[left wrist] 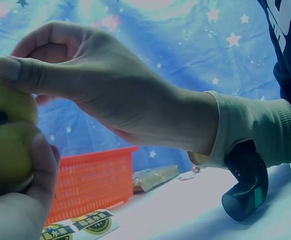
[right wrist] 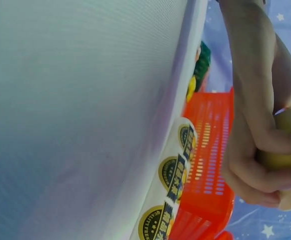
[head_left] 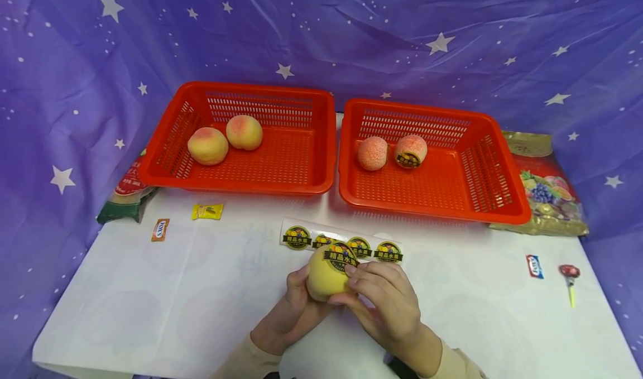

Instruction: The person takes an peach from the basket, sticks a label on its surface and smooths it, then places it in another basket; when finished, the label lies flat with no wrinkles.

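Note:
A yellow peach (head_left: 321, 284) is held up over the front middle of the table. My left hand (head_left: 300, 311) grips it from the left, thumb along its side; in the right wrist view the left hand's fingers (right wrist: 263, 172) curl round the peach. A round black and gold fruit sticker (head_left: 341, 256) lies against its upper right side. My right hand (head_left: 387, 298) has fingertips at the sticker's lower right edge and its thumb lower on the peach. In the left wrist view the right thumb touches the peach (left wrist: 8, 135) near its dark stem hollow. Behind it lies a sticker strip (head_left: 303, 228) with several stickers.
The left red basket (head_left: 281, 188) holds two plain peaches (head_left: 244, 132). Two speckled pink fruits (head_left: 373, 153), one clearly stickered, lie in the right red basket (head_left: 432, 211). Packets (head_left: 547, 200) flank the baskets. Small wrapped candies (head_left: 207, 211) and a lollipop (head_left: 570, 271) lie on the table.

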Available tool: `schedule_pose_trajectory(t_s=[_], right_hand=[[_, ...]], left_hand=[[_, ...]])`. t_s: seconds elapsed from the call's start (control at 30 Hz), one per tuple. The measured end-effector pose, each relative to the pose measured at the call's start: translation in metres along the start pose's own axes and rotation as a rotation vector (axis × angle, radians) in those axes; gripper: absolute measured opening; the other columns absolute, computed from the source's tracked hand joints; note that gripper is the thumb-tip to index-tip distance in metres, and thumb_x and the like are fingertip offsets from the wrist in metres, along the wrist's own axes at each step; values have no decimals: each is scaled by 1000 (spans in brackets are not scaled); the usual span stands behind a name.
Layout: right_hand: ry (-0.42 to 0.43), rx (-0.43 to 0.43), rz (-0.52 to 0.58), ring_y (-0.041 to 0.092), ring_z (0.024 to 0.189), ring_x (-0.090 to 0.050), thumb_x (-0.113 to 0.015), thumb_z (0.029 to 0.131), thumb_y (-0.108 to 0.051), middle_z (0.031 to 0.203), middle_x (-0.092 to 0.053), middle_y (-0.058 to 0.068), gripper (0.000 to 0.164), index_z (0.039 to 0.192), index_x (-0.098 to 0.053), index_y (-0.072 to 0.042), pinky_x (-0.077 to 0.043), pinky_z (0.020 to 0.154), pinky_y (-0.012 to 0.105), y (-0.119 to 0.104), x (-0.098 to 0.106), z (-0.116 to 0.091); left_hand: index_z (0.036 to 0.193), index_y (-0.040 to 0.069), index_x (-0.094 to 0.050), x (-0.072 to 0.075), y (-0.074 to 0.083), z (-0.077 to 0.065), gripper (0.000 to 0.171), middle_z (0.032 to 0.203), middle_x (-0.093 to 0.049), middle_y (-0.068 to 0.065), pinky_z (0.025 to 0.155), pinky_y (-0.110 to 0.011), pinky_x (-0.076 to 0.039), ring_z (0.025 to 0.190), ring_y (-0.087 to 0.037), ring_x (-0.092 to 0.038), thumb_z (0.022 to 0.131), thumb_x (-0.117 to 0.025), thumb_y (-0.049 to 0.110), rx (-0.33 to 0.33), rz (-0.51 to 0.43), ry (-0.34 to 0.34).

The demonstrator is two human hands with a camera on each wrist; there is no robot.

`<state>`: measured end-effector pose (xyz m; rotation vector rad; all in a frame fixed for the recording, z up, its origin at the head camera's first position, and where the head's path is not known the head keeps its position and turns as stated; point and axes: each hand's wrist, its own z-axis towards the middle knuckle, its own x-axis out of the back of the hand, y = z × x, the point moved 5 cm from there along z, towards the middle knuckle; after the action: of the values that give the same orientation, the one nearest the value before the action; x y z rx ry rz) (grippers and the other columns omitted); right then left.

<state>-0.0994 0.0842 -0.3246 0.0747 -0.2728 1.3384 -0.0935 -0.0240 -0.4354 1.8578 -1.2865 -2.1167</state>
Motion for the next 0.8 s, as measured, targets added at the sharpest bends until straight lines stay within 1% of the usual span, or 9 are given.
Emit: schedule_pose_trajectory(t_s=[0.1, 0.23, 0.33, 0.47, 0.57, 0.67, 0.7, 0.8], right_hand=[[4, -16, 18, 23, 66, -56, -76, 66, -22, 68, -64, 11, 30, 72, -60, 3, -47, 66, 28, 0, 0, -1], [-13, -26, 36, 23, 66, -57, -75, 66, -20, 68, -64, 12, 30, 74, -59, 4, -48, 67, 27, 0, 0, -2], [-12, -24, 32, 23, 66, -57, -76, 66, -20, 68, -63, 11, 29, 74, -59, 4, -48, 67, 27, -1, 1, -1], [-7, -7, 32, 23, 66, -56, -75, 67, -20, 66, -61, 9, 29, 72, -59, 3, -48, 66, 27, -2, 1, 1], [-16, -6, 35, 24, 67, -55, -75, 67, -23, 68, -60, 9, 31, 73, -59, 3, -46, 67, 28, -1, 1, 1], [-83, -56, 48, 27, 75, -56, -73, 70, -29, 78, -61, 14, 37, 81, -62, 4, -44, 72, 32, 2, 0, 1], [-121, -80, 50, 28, 79, -56, -71, 72, -31, 83, -62, 15, 38, 85, -62, 4, -43, 74, 33, 4, 0, 1], [-259, -157, 67, 29, 91, -55, -63, 80, -32, 97, -62, 16, 39, 96, -63, 4, -41, 81, 36, 9, -2, -2]], left_hand=[[136, 15, -16, 2, -2, 0, 59, 118, -39, -4, 86, -27, -36, 99, -14, -43, 90, -18, 51, 17, -11, 25], [136, 15, -16, 3, -2, -1, 59, 116, -40, -4, 84, -27, -36, 97, -14, -43, 90, -20, 51, 28, -25, 35], [136, 15, -16, 3, -3, -1, 60, 115, -40, -3, 84, -26, -36, 97, -13, -43, 89, -20, 52, 36, -17, 32], [136, 15, -18, 2, -2, -1, 60, 119, -40, -3, 88, -27, -35, 102, -13, -43, 90, -19, 52, 20, -11, 11], [136, 14, -18, 1, -1, -1, 58, 123, -40, -5, 93, -30, -35, 107, -14, -43, 91, -18, 49, -12, -23, -14], [137, 14, -17, 1, 0, -2, 56, 124, -40, -5, 94, -32, -37, 109, -16, -44, 91, -18, 47, -30, -24, -32], [137, 14, -16, 1, 0, -2, 56, 124, -39, -5, 93, -32, -37, 109, -16, -44, 91, -19, 46, -33, -19, -35], [135, 14, -16, 1, 0, -2, 53, 119, -40, -5, 87, -30, -40, 101, -15, -46, 92, -21, 44, -50, 5, -38]])
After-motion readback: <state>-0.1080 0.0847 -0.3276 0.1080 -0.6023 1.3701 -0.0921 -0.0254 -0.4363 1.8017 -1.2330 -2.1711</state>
